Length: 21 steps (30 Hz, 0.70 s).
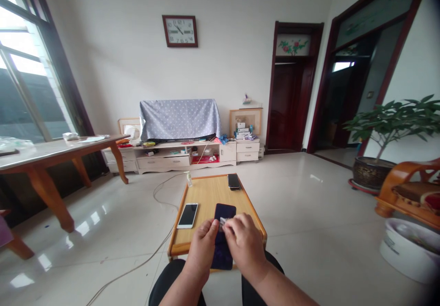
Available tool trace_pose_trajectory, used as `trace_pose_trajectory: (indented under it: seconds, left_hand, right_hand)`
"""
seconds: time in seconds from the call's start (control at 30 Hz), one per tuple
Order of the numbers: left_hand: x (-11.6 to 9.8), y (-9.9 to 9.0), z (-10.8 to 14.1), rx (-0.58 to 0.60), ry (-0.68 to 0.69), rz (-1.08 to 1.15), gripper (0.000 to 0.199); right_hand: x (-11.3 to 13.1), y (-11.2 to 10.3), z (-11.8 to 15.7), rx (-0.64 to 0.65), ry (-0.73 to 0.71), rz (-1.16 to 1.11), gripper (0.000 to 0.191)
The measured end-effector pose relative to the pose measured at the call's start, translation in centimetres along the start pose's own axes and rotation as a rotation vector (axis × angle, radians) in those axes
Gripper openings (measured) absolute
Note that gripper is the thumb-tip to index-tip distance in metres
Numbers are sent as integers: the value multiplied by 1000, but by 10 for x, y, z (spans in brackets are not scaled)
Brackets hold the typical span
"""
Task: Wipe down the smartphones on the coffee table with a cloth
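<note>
Both of my hands meet above the near end of a small wooden table. My left hand [203,246] is closed in a pinch, thumb uppermost, at a small whitish, partly see-through piece [222,221]. The fingers of my right hand [244,242] pinch the same piece from the other side; its exact kind is too small to tell. Below the hands lies a long dark blue, flat cloth-like thing [225,210], partly hidden by them. A white phone with a black screen [188,215] rests to the left of my hands.
The table [209,189] also bears a clear pump bottle [189,179] at its far left corner and a dark phone [233,182] at far right. A cable [137,264] runs over the floor on the left. A white bucket [409,251] stands at right.
</note>
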<state>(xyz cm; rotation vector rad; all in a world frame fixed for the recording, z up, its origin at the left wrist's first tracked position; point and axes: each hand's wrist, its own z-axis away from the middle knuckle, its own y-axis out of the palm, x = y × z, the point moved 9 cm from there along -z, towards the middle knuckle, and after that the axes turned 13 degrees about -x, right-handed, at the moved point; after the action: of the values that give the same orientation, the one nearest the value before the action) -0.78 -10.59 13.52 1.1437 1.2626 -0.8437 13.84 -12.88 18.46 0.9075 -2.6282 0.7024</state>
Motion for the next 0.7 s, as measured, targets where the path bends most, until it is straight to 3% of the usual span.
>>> trace_pose_trajectory:
  seconds: [0.07,0.23,0.4,0.57,0.7]
  left_hand:
    - [2,0,0,7,-2,-10,42]
    - [3,2,3,26,-15,-28,43]
    - [2,1,2,36,0,-10,42]
    - [2,5,4,72,15,-54,41]
    - [-5,12,7,120,63,-65,43]
  right_hand:
    - [2,2,4,18,-12,8,16]
    - [-14,-7,-15,-115,81,30,9]
    - [5,8,-6,8,-22,-8,13]
    - [-2,4,-14,-69,103,-30,9]
    - [6,10,-26,-28,90,-101,8]
